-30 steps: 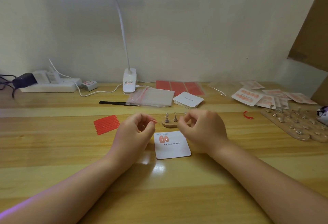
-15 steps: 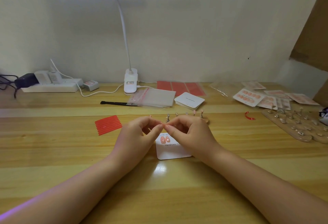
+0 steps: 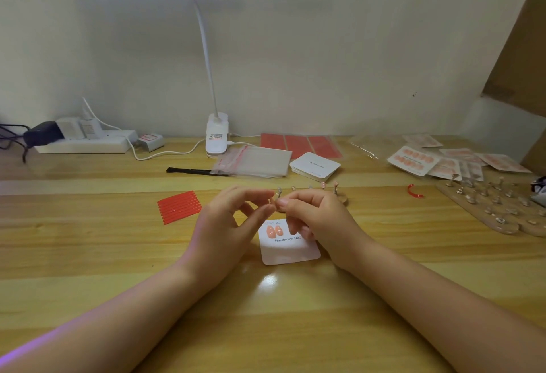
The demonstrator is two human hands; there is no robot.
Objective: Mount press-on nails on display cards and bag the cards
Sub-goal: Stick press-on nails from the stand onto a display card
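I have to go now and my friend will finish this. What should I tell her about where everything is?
Left hand and right hand: fingertips meet above the card, pinching something too small to make out, probably a nail.
Card: flat on the table under the hands, with two nails stuck at its top left.
Stand: just behind the hands, more nails on its pegs.
Blank cards and bags: farther back, in the middle.
Finished cards: back right.
Done: two nails on this card.
Left: fill the card, then bag it.
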